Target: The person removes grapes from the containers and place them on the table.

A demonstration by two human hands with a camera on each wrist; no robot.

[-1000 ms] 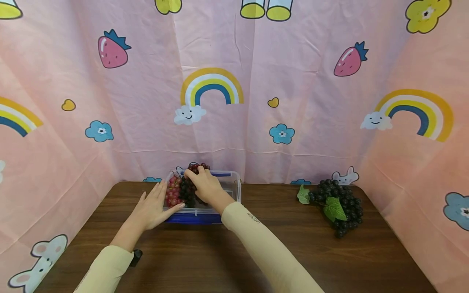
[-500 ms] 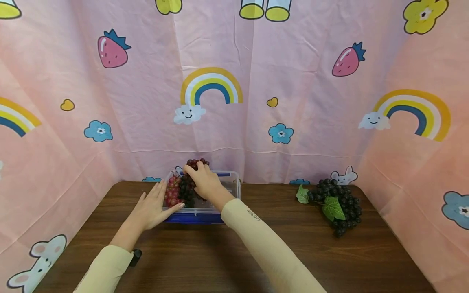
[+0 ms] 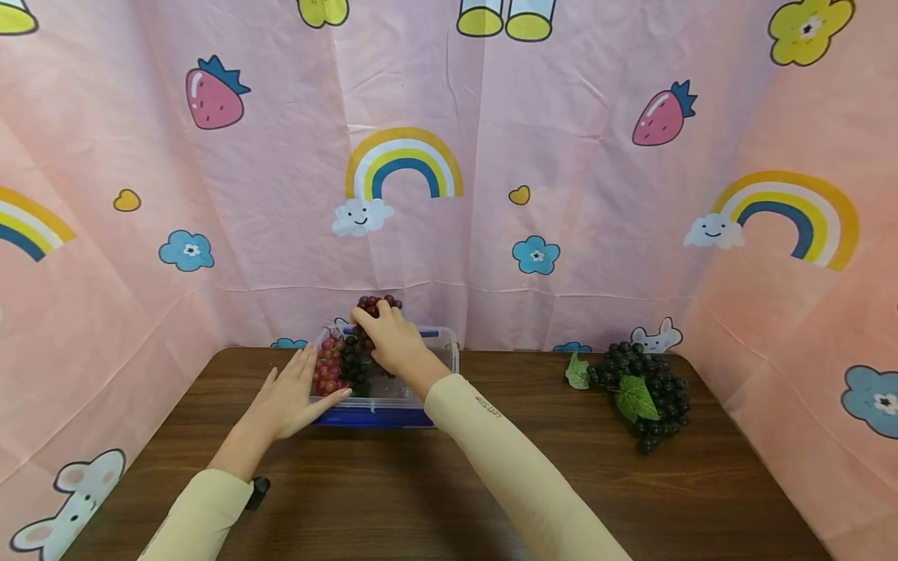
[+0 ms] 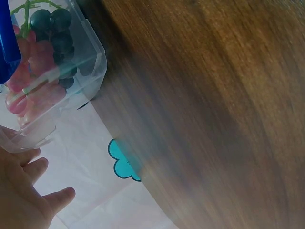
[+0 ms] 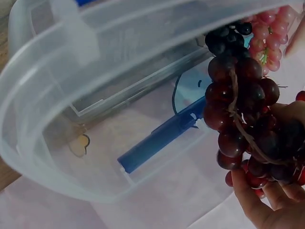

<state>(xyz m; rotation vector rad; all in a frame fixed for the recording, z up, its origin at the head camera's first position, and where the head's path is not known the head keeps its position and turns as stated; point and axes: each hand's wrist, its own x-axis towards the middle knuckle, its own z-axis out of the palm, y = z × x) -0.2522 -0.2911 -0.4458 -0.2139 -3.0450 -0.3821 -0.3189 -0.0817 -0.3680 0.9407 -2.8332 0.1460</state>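
Observation:
A clear plastic box (image 3: 401, 403) with blue clasps stands at the back of the table. My right hand (image 3: 394, 343) grips a bunch of dark red grapes (image 5: 233, 112), whose upper part rises above the rim; in the right wrist view it hangs by the box wall, with a brown stem along it. With fingers straight, my left hand (image 3: 284, 401) lies against the box's left side, thumb along the front rim. Inside, at the left, are a bunch of pink grapes (image 3: 328, 368) and a bunch of black grapes (image 3: 356, 366). The right palm hides part of the red bunch.
To the right on the wooden table (image 3: 533, 467) lies another bunch of black grapes (image 3: 672, 393) with green leaves (image 3: 637, 399). A pink patterned cloth (image 3: 589, 210) hangs close behind the box and along both sides.
My right hand has risen slightly, lifting the dark red grapes higher above the box rim. The left hand keeps its place against the box.

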